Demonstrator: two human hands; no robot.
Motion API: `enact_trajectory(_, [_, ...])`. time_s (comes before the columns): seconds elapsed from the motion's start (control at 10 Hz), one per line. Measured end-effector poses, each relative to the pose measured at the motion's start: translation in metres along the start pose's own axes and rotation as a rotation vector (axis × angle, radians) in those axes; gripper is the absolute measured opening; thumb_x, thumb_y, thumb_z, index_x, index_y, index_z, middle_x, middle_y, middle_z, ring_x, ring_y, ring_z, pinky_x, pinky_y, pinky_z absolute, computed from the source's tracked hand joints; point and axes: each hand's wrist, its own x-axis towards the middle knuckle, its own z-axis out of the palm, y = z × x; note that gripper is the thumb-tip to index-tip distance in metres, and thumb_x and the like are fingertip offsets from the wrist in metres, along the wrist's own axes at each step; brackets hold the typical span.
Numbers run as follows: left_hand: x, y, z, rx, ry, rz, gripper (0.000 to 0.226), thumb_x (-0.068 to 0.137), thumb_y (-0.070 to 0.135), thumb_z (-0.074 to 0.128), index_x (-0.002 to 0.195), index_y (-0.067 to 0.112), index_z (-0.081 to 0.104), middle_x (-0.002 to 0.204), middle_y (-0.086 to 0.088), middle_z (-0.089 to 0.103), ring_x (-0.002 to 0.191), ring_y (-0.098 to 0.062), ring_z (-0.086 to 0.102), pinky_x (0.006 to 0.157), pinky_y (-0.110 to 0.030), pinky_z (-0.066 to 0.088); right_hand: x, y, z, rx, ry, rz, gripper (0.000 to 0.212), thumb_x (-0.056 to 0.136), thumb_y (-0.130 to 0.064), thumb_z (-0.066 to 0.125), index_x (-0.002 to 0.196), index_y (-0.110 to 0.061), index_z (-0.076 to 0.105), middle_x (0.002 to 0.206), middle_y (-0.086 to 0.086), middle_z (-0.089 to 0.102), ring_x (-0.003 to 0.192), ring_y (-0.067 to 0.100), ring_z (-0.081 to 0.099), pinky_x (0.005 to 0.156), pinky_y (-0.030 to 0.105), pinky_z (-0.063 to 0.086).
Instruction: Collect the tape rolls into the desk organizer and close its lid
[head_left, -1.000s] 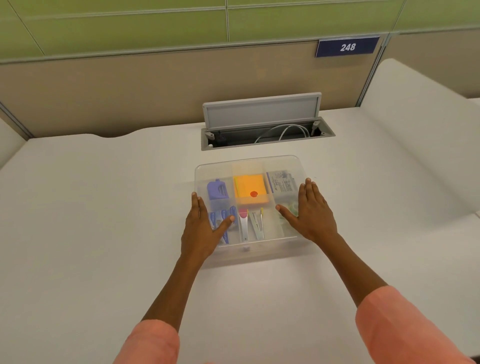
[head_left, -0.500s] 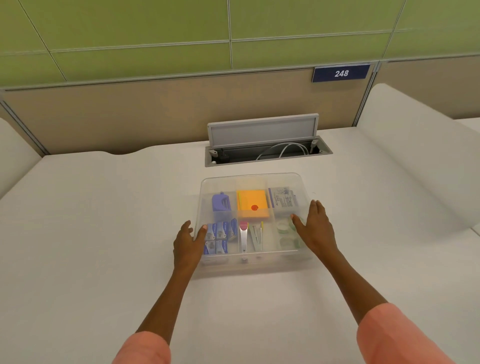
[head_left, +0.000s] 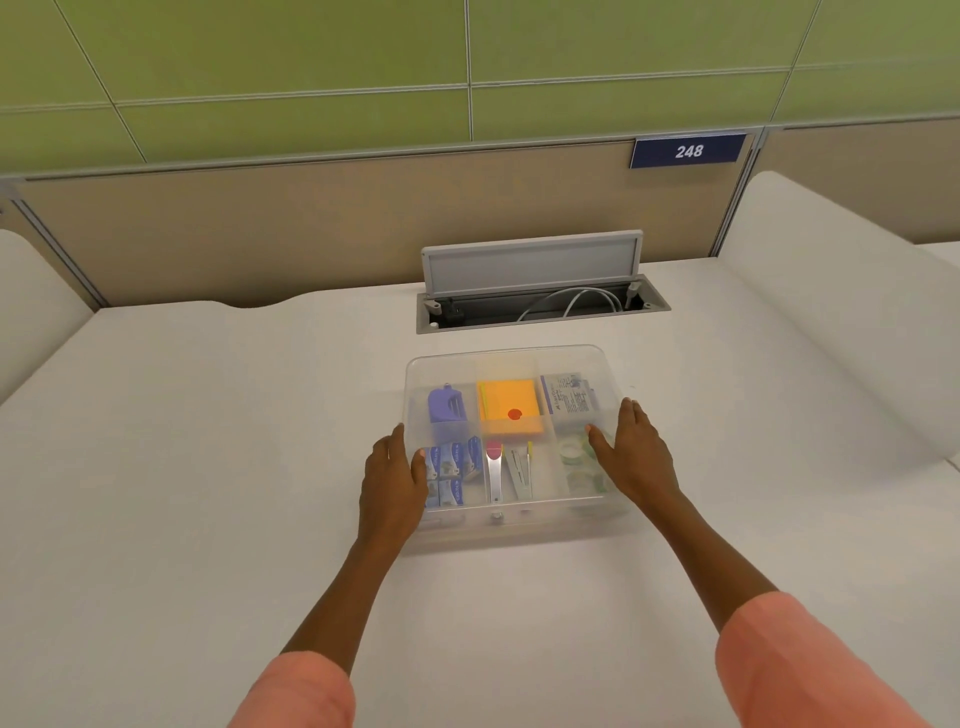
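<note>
The clear plastic desk organizer (head_left: 509, 358) sits mid-desk with its translucent lid lying flat over it. Pale green tape rolls (head_left: 575, 457) show through the lid in the near right compartment. My left hand (head_left: 392, 478) holds the organizer's left edge, thumb on the lid and fingers down the side. At the right edge rests my right hand (head_left: 631, 452), fingers fairly straight along the lid's rim and thumb lying on top above the tape rolls.
Other compartments hold an orange sticky-note pad (head_left: 509, 413), a purple stapler (head_left: 445, 405), blue staple boxes (head_left: 451, 470) and a printed packet (head_left: 569, 397). Behind the organizer is an open cable hatch (head_left: 535, 306) with its flap raised. A partition wall closes the desk's far edge.
Both hands have slid from flat on top of the lid outward to the organizer's left and right edges. The view has tilted up a little.
</note>
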Motion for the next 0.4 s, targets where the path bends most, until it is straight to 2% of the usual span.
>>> enact_trajectory(0.1, [-0.001,0.002,-0.001,0.068,-0.022,0.002,0.049,0.096,0.029,0.037,0.139,0.008,0.027,0.146,-0.018,0.036,0.133,-0.031,0.036,0.108,-0.044,0.037,-0.001,-0.003,-0.005,-0.015,-0.025,-0.005,0.071,0.094,-0.04,0.045,0.145,-0.002,0.014,0.157,0.018,0.017,0.142,0.032,0.026,0.109,0.045,0.035])
enact_trajectory(0.2, [0.0,0.002,-0.001,0.2,-0.03,0.044,0.053,0.097,0.029,0.033,0.142,0.008,0.019,0.153,-0.017,0.022,0.142,-0.031,0.019,0.116,-0.043,0.02,-0.003,-0.006,-0.007,-0.024,-0.042,-0.051,0.07,0.094,-0.038,0.046,0.146,-0.005,0.012,0.159,0.014,0.006,0.146,0.03,0.015,0.114,0.046,0.03])
enact_trajectory(0.3, [0.006,0.008,0.001,0.309,-0.042,0.155,0.061,0.096,0.037,0.029,0.145,0.01,0.005,0.157,-0.013,0.003,0.145,-0.027,-0.001,0.117,-0.04,0.001,-0.004,-0.021,-0.024,0.039,-0.018,-0.15,0.07,0.092,-0.038,0.051,0.147,-0.011,0.016,0.16,0.009,0.001,0.147,0.028,0.011,0.116,0.047,0.026])
enact_trajectory(0.4, [0.01,0.017,0.002,0.317,-0.073,0.218,0.067,0.093,0.047,0.025,0.145,0.013,0.001,0.158,-0.011,-0.002,0.145,-0.026,-0.005,0.117,-0.039,-0.003,-0.007,-0.042,-0.046,0.156,0.128,-0.215,0.064,0.091,-0.038,0.053,0.144,-0.013,0.028,0.159,0.009,0.01,0.145,0.027,0.02,0.115,0.044,0.026])
